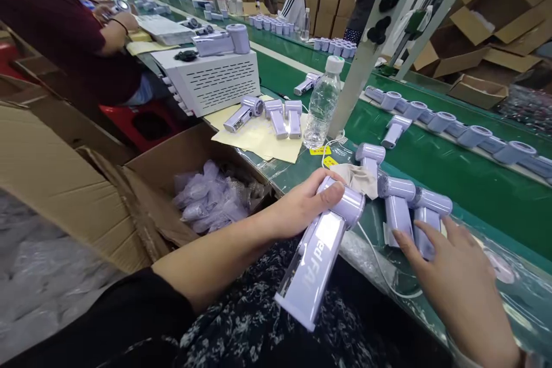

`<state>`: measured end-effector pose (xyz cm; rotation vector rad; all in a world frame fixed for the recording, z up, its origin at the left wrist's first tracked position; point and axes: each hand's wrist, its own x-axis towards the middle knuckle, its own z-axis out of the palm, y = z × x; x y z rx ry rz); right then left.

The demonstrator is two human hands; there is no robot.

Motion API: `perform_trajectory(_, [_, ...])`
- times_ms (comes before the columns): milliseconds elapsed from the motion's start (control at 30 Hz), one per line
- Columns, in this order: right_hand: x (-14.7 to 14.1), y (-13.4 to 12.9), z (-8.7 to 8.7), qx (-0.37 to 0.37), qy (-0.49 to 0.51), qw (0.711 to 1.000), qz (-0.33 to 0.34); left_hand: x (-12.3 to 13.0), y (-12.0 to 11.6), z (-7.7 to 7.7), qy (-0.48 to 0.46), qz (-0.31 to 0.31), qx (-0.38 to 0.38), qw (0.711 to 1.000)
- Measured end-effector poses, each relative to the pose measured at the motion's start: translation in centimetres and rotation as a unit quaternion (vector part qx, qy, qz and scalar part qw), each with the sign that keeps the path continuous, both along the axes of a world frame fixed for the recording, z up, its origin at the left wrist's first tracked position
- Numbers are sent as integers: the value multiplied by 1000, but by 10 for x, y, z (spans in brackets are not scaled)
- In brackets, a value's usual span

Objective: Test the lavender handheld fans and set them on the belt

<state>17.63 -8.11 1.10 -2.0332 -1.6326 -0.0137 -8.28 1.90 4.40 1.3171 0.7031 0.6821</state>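
My left hand (299, 207) is wrapped around the round head of a lavender handheld fan (317, 264), which hangs tilted over my lap with white lettering facing up. My right hand (463, 276) is spread over the bench, fingers apart, at a second lavender fan (431, 207). Whether the fingertips touch it, I cannot tell. Beside that one lies another fan (397, 213), and farther back a fan (370, 155) rests next to a crumpled pale cloth (356, 178). A white cable (379, 264) runs along the bench edge between my hands.
A water bottle (321, 106) stands by a metal post (356, 80). Three fans lie on yellow paper (276, 146) before a white vented box (215, 83). Left below, a carton (150, 164) holds bagged parts. The green conveyor (431, 167) carries fans; a co-worker's arm (114, 34) is at left.
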Motion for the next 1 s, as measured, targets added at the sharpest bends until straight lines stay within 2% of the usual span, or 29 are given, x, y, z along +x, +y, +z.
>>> perform_trajectory(67, [-29,-8,14,27,10,1000,4,1,-6,0,-1,-2,3,1000])
perform_trajectory(167, [-71,-10,31,39,163,983,73,2,-14,-2,1,-9,15,1000])
perform_trajectory(267, [-96,-7,33,22,266,954,136,1,-21,-4,4,-15,33,999])
perform_trajectory(400, [-95,-6,23,-34,271,940,203,-6,-24,-12,20,-19,38,999])
perform_trajectory(533, [-74,-9,17,-143,313,883,320,-11,-24,-24,20,-16,9,1000])
perform_trajectory(567, [-69,-8,17,-157,319,878,321,-12,-23,-27,22,-14,3,1000])
perform_trajectory(633, [-61,2,17,-146,304,906,257,-13,-21,-33,28,-10,-3,1000])
perform_trajectory(700, [-58,24,20,-103,270,943,168,-17,-17,-39,33,-7,-7,999])
perform_trajectory(767, [-62,57,26,-56,257,955,133,-28,-15,-45,43,-4,-3,999])
perform_trajectory(833, [-72,99,31,-11,268,953,139,-48,-16,-50,75,19,12,997])
perform_trajectory(900, [-87,144,34,31,281,950,132,-76,-24,-58,126,69,19,990])
perform_trajectory(1000, [-109,208,32,76,312,941,106,-119,-49,-71,195,156,-47,967])
